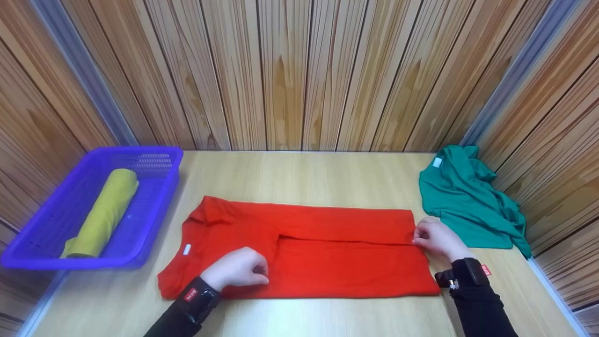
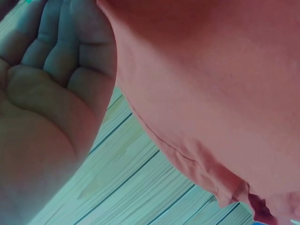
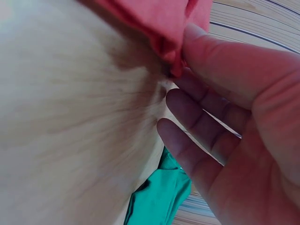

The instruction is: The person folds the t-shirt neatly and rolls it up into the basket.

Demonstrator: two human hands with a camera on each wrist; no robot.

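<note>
A red shirt point(image 1: 346, 267) lies flat on the table with its collar to the left and one long side folded over in a strip. At its right-hand hem, my right hand point(image 1: 437, 236) pinches the red cloth between thumb and forefinger; the right wrist view shows the other fingers loosely bent. My left hand point(image 1: 238, 267) hovers over or rests on the shirt's near left part, its fingers relaxed. In the left wrist view the left palm point(image 2: 42, 122) lies beside the red cloth point(image 2: 201, 93), with the fingertips cut off by the frame.
A purple basket point(image 1: 161, 210) at the left holds a rolled yellow cloth point(image 1: 105, 210). At the right lies a crumpled green garment point(image 1: 468, 201) with a white label. Wood-panelled walls point(image 1: 290, 79) enclose the pale wooden table point(image 1: 299, 175) at the back and sides.
</note>
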